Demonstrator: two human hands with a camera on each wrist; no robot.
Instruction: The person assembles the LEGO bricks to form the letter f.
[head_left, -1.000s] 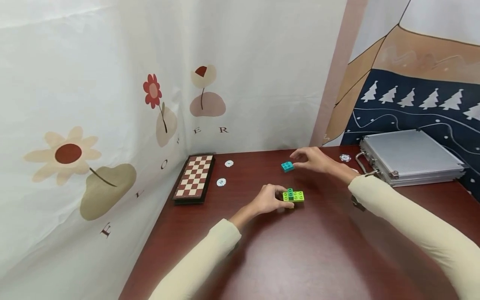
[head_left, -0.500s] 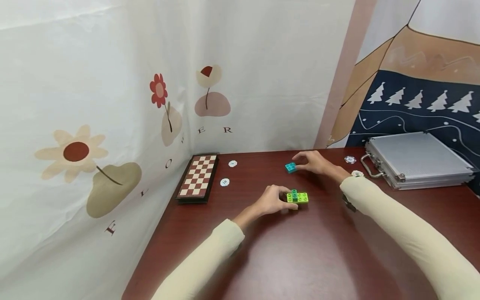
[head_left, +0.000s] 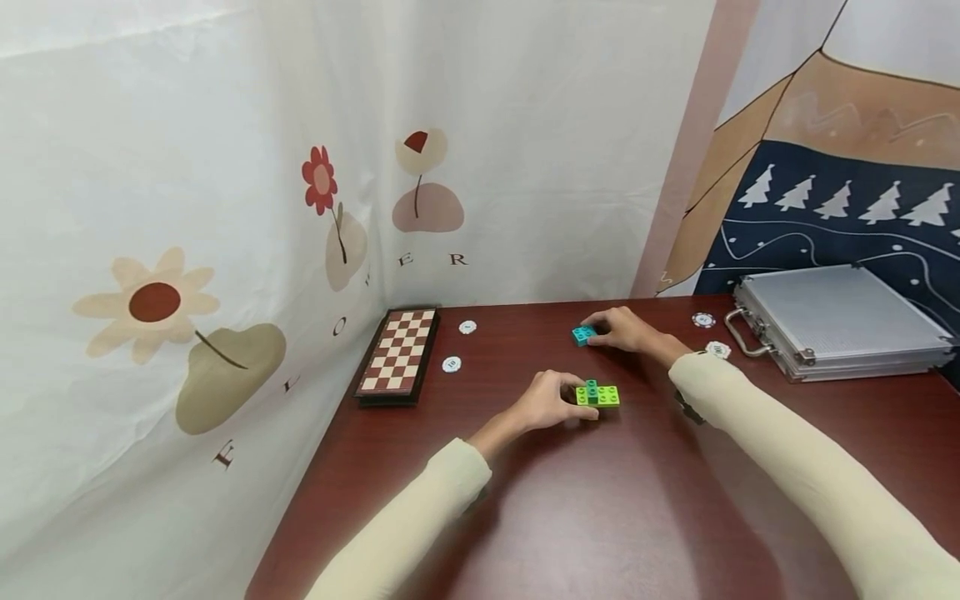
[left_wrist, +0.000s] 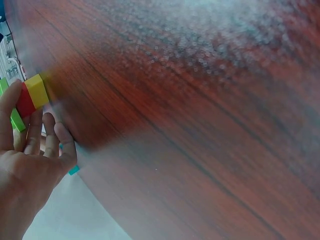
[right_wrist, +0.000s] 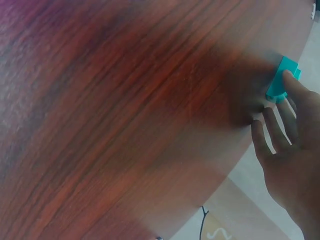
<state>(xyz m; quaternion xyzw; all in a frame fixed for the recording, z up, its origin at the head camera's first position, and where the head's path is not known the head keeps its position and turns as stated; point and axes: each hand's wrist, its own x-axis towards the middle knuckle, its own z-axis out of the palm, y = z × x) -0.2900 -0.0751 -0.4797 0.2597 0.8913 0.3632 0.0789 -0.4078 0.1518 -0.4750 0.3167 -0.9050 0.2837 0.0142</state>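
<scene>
My left hand [head_left: 546, 402] pinches a small stack of toy building bricks between thumb and fingers. On top of the stack's long lime green brick [head_left: 609, 396] sits a narrow dark green brick [head_left: 592, 390]. Beneath, the left wrist view reveals a red brick [left_wrist: 25, 101] and a yellow brick [left_wrist: 38, 90]. Farther back, my right hand [head_left: 630, 331] grips a teal brick [head_left: 581, 335] at its right end. In the right wrist view the thumb lies against this teal brick [right_wrist: 281, 77], and the other fingers are partly behind it.
A checkered board [head_left: 396, 352] lies at the table's left edge. Several poker chips are scattered about, one [head_left: 452, 364] left of the hands and another [head_left: 717, 349] beside the right sleeve. A silver case [head_left: 847, 312] stands at the back right. Printed curtains [head_left: 525, 167] border the table.
My right hand has come slightly left and closed its fingers on the teal brick. The left hand keeps hold of the stack. The head view has turned a little to the left.
</scene>
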